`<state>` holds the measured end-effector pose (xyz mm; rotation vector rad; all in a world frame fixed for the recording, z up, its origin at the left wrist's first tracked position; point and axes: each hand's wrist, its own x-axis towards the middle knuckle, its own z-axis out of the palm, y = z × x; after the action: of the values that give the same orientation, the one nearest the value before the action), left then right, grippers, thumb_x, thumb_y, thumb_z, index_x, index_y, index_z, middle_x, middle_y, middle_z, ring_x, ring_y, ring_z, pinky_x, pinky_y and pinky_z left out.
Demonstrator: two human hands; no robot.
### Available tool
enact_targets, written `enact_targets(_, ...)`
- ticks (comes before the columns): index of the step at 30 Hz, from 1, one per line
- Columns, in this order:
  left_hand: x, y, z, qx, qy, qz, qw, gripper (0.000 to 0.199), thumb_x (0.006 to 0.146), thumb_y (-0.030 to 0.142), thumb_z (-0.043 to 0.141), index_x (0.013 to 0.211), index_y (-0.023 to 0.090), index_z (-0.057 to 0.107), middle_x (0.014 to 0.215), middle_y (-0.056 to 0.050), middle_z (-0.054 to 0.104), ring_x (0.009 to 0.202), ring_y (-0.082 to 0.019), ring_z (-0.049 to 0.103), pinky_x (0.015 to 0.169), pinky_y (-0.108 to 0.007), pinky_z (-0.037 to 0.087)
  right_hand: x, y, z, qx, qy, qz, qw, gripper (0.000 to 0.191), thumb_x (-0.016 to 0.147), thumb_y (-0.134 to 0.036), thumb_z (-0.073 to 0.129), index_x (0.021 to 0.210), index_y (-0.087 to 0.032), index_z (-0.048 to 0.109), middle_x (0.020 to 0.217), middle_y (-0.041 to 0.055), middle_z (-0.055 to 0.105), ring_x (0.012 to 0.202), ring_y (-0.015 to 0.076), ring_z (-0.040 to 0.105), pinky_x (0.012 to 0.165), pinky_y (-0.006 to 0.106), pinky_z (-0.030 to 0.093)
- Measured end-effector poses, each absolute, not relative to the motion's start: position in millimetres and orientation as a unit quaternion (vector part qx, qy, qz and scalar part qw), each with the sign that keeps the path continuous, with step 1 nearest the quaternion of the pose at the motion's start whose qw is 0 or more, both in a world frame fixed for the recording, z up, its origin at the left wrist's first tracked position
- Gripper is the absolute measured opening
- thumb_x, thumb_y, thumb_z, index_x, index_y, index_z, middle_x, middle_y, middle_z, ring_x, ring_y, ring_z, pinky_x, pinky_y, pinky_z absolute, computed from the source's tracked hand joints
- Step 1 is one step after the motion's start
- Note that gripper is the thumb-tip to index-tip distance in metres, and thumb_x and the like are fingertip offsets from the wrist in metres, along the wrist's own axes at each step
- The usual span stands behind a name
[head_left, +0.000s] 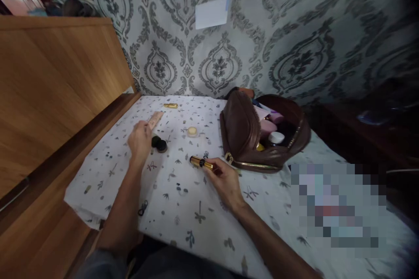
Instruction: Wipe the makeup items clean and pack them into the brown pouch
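My left hand (pixel 139 139) is closed around the near end of a pale pink tube (pixel 155 119), which lies low over the cloth and points away from me. Just right of that wrist sit two small dark round pieces, a black one (pixel 161 146) and a dark green one (pixel 155 141). My right hand (pixel 225 182) pinches one end of a gold and black cosmetic tube (pixel 200 162), its other end pointing left. Farther back lies a slim gold tube (pixel 170 105). A small cream-coloured round jar (pixel 192 131) stands between the hands.
An open brown leather bag (pixel 240 128) filled with cosmetics, including a white-lidded container (pixel 276 138), stands to the right. Patterned wallpaper (pixel 218 67) rises behind the printed cloth (pixel 176 209). A wooden panel (pixel 59 65) borders the left. A blurred patch (pixel 337 205) covers something at right.
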<state>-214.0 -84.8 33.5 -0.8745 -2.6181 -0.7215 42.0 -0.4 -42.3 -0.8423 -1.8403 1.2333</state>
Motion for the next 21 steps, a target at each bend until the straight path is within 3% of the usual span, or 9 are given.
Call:
enact_targets(6, -253, -101, 9, -0.218, -0.965, -0.127, 0.071, 0.038, 0.096, 0.035, 0.048, 0.125, 0.013, 0.058, 0.128, -0.024, 0.06, 0.116, -0.039, 0.063, 0.089, -0.05, 0.051, 43, 1, -47, -0.33, -0.776, 0.422, 0.333, 0.019, 0.082, -0.031, 0.06, 0.092, -0.02, 0.072, 0.083, 0.0046, 0.072, 0.072, 0.0199, 0.063, 0.067, 0.029, 0.047)
enact_targets(17, -260, -106, 16, -0.186, -0.954, -0.212, 0.101, 0.039, 0.094, 0.028, 0.047, 0.122, 0.002, 0.056, 0.122, -0.031, 0.062, 0.109, -0.045, 0.064, 0.087, -0.055, 0.05, 46, 6, -44, -0.318, -0.853, 0.286, 0.299, 0.01, 0.081, -0.021, 0.061, 0.086, -0.021, 0.07, 0.084, 0.0063, 0.07, 0.086, 0.0247, 0.062, 0.079, 0.035, 0.048)
enact_targets(19, -262, -106, 22, -0.198, -0.944, -0.237, 0.113, 0.04, 0.095, 0.033, 0.046, 0.122, 0.005, 0.057, 0.119, -0.027, 0.065, 0.108, -0.04, 0.065, 0.087, -0.051, 0.051, 45, 7, -46, -0.313, -0.857, 0.28, 0.299, 0.01, 0.082, -0.022, 0.062, 0.088, -0.02, 0.07, 0.086, 0.0071, 0.071, 0.087, 0.0254, 0.063, 0.081, 0.036, 0.048)
enact_targets(21, -258, -101, 27, -0.26, -0.916, -0.288, 0.104, 0.037, 0.095, 0.038, 0.046, 0.118, 0.012, 0.059, 0.109, -0.016, 0.069, 0.1, -0.031, 0.067, 0.085, -0.04, 0.052, 45, 7, -48, -0.306, -0.858, 0.278, 0.304, 0.014, 0.082, -0.023, 0.063, 0.092, -0.019, 0.071, 0.088, 0.0081, 0.072, 0.089, 0.0263, 0.063, 0.082, 0.038, 0.049)
